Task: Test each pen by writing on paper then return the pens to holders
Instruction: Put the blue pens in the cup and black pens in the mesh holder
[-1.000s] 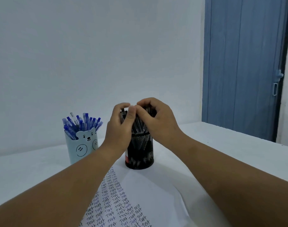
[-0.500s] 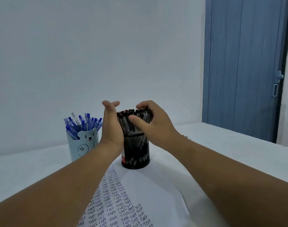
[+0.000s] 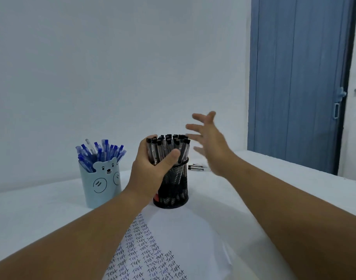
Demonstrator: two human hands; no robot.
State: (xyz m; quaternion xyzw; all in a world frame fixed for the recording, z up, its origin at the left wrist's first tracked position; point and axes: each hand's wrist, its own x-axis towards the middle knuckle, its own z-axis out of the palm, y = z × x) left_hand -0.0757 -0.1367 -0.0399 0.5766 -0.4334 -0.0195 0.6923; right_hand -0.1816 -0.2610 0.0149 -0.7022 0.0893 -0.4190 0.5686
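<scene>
gripping the bundle of black-capped pens (image 3: 167, 147) where it stands in the black mesh holder (image 3: 174, 188), the left hand (image 3: 151, 171) curls round it, thumb across the front. at the holder's 3 o'clock the right hand (image 3: 212, 143) hangs in the air, blurred, fingers spread and holding nothing. at 9 o'clock stands a pale blue bear holder (image 3: 101, 183) full of blue pens (image 3: 100, 154). at 6 o'clock lies the paper (image 3: 173, 247) covered in "test" scribbles. two loose pens (image 3: 197, 167) lie on the white table (image 3: 31, 211) at 2 o'clock.

A single head-worn wide-angle view looks forward and slightly down across the white table (image 3: 41, 209) toward the wall (image 3: 112, 67), close behind both forearms.
</scene>
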